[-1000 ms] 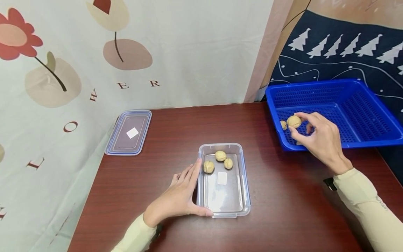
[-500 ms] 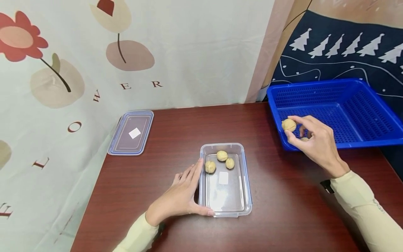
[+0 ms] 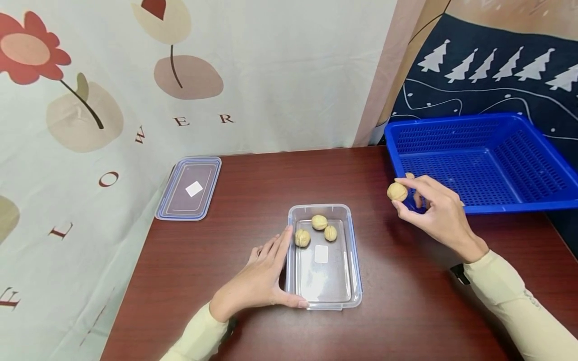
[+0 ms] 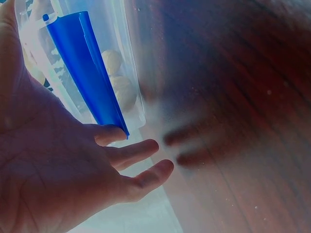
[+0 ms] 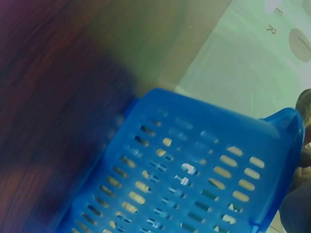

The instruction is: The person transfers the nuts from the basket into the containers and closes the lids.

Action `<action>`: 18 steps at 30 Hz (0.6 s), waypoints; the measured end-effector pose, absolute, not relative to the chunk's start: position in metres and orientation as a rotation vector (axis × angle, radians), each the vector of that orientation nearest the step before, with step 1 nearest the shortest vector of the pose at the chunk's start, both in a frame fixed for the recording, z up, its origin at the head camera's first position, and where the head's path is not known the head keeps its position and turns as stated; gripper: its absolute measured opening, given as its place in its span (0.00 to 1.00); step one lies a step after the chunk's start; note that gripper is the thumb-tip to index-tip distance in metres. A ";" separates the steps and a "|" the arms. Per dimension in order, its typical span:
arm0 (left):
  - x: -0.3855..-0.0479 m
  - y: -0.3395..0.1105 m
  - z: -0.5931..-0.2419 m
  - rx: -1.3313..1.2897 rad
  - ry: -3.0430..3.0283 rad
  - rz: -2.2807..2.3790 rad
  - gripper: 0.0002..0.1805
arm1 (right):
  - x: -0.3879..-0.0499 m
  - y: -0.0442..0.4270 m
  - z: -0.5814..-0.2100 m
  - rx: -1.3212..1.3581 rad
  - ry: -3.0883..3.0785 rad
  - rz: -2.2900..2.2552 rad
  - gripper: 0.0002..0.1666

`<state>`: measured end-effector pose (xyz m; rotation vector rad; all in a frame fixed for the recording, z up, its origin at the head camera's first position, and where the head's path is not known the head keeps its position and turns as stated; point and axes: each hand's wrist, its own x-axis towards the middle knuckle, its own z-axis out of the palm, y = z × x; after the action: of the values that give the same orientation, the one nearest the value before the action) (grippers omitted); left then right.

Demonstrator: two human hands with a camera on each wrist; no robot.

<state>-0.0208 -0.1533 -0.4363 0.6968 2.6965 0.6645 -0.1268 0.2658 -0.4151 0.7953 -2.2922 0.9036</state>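
Observation:
My right hand [image 3: 435, 218] pinches a walnut [image 3: 397, 192] between thumb and fingertips, just over the near left corner of a blue plastic basket [image 3: 519, 207]. Another walnut [image 3: 409, 175] shows behind these fingers, inside the basket. Along the left side of a clear plastic food container [image 3: 355, 265] rests my left hand [image 3: 255, 288], its fingers extended and its thumb at the near edge. Three walnuts lie toward the container's far end. In the left wrist view, a blue locking flap [image 4: 82, 63] stands beside the hand. The right wrist view mostly shows the basket's slotted wall [image 5: 194, 165].
A clear lid with blue edging [image 3: 185, 203] and a white label lies at the table's far left. The dark red wooden table [image 3: 280, 175] meets a printed cloth [image 3: 280, 100] at the back. Dark fabric with white trees [image 3: 487, 93] hangs behind the basket.
My right hand has carried the pinched walnut left and toward me, from inside the basket to its near left rim. My left hand keeps its place on the container.

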 end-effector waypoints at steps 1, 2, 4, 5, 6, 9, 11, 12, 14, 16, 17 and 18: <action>-0.021 -0.153 -0.436 0.697 2.696 0.662 0.87 | -0.126 0.264 -0.414 0.807 -2.294 0.908 0.33; -0.021 -0.153 -0.436 0.699 2.698 0.660 0.87 | -0.124 0.263 -0.414 0.821 -2.297 0.913 0.33; -0.021 -0.153 -0.436 0.702 2.698 0.658 0.87 | -0.122 0.260 -0.413 0.844 -2.300 0.919 0.31; -0.021 -0.153 -0.436 0.701 2.698 0.657 0.87 | -0.121 0.258 -0.413 0.853 -2.296 0.921 0.30; -0.021 -0.153 -0.436 0.700 2.697 0.657 0.87 | -0.120 0.256 -0.413 0.861 -2.291 0.921 0.30; -0.021 -0.153 -0.436 0.696 2.696 0.660 0.87 | -0.117 0.249 -0.413 0.881 -2.272 0.897 0.34; -0.020 -0.153 -0.436 0.694 2.698 0.668 0.87 | -0.116 0.246 -0.413 0.896 -2.256 0.882 0.36; -0.020 -0.153 -0.436 0.694 2.699 0.669 0.87 | -0.116 0.244 -0.413 0.905 -2.254 0.875 0.36; -0.020 -0.154 -0.435 0.695 2.699 0.672 0.87 | -0.115 0.242 -0.412 0.922 -2.251 0.871 0.34; -0.020 -0.154 -0.435 0.702 2.701 0.679 0.87 | -0.113 0.240 -0.413 0.934 -2.265 0.888 0.32; -0.020 -0.154 -0.435 0.703 2.698 0.674 0.87 | -0.113 0.240 -0.413 0.939 -2.272 0.901 0.30; -0.020 -0.154 -0.435 0.709 2.699 0.678 0.87 | -0.112 0.239 -0.413 0.940 -2.279 0.910 0.29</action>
<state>-0.0205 -0.1535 -0.4351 0.7090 2.6991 0.6781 -0.1117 0.2392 -0.4133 0.9404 -2.2793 0.9095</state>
